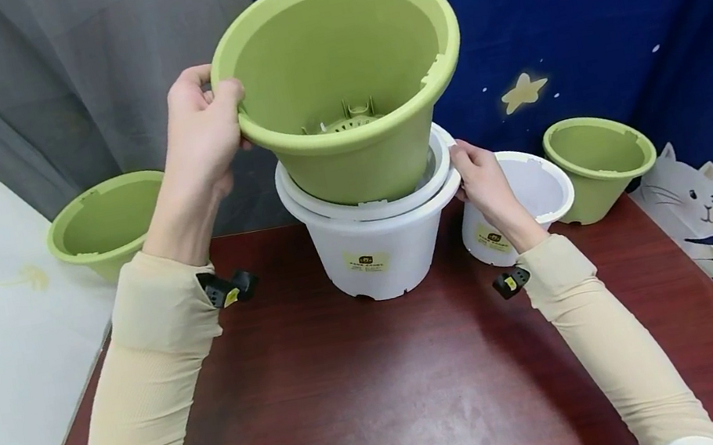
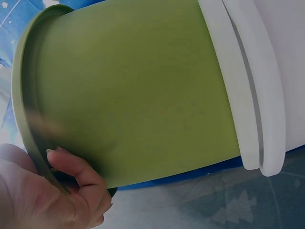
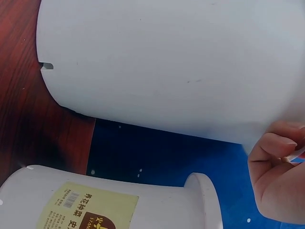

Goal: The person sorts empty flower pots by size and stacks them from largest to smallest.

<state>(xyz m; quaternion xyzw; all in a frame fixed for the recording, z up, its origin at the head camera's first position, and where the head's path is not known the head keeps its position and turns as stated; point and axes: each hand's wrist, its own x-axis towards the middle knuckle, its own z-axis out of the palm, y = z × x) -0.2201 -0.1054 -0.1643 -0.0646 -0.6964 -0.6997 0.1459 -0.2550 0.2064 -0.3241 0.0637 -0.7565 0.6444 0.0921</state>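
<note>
The stack at 12 o'clock looks partway along: two white pots [image 1: 377, 239] nested, a green pot [image 1: 361, 166] only partly inside.
Beyond the near tabletop [image 1: 393, 391], my right hand [image 1: 483, 180] pinches a white rim at the stack's 3 o'clock, though I can't tell which of the two; my left hand [image 1: 202, 118] grips the green rim at its 9 o'clock. I judge the white nesting done and the green one unfinished, but whether it's going in or coming out I can't tell. Farther off, a loose white pot [image 1: 532, 183] at 1 o'clock, a second green pot [image 1: 591, 193] between 1 and 2, and a third green pot [image 1: 114, 225] near 11 remain outside the stack.
</note>
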